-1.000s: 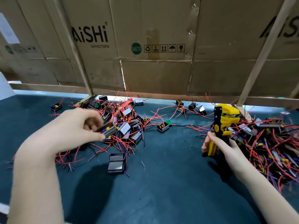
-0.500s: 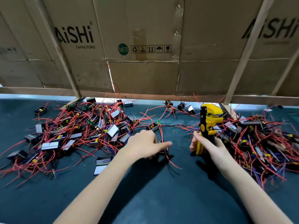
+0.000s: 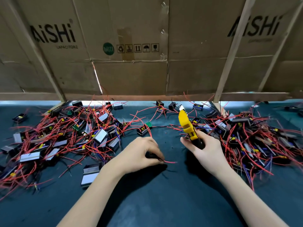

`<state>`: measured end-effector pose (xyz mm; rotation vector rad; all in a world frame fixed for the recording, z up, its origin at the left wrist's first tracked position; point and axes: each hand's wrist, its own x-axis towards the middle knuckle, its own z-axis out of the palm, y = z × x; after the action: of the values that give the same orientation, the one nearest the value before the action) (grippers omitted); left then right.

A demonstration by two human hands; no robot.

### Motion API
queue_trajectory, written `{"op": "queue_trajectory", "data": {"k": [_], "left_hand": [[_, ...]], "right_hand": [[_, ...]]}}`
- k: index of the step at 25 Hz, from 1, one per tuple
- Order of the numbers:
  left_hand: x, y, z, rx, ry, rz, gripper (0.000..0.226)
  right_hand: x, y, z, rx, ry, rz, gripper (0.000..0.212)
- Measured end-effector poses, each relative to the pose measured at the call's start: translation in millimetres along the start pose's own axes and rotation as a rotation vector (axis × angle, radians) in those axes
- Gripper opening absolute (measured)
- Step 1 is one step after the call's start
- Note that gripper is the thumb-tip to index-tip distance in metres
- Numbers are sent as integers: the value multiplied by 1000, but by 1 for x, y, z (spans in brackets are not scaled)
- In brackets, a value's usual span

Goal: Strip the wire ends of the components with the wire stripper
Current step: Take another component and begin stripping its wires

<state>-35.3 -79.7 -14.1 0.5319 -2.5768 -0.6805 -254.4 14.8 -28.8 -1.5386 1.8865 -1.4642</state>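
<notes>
My left hand holds a small black component, mostly hidden under the fingers, and pinches its red wire, whose end pokes out to the right. My right hand grips the black handles of the yellow wire stripper, whose head points up and away. The stripper sits a short way up and right of the wire end, not touching it.
A pile of black components with red wires covers the dark mat on the left. A second pile lies on the right. Two boxy components lie near my left forearm. Cardboard boxes wall off the back.
My left hand has left the left pile and carried a component to the middle of the mat. My right hand has tilted the stripper and drawn it nearer the left hand.
</notes>
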Motion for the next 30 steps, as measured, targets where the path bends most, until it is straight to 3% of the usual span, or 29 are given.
{"op": "queue_trajectory", "data": {"k": [6, 12, 18, 30], "left_hand": [[-5, 1, 5, -284, 148, -179, 12], [-7, -6, 4, -546, 83, -197, 19], [-2, -5, 16, -569, 189, -214, 16], [1, -3, 26, -589, 197, -246, 16]], "right_hand": [[1, -1, -3, -633, 269, -136, 42], [4, 10, -5, -903, 365, -123, 59], [2, 10, 2, -957, 370, -195, 60], [1, 9, 4, -977, 334, -226, 52]]}}
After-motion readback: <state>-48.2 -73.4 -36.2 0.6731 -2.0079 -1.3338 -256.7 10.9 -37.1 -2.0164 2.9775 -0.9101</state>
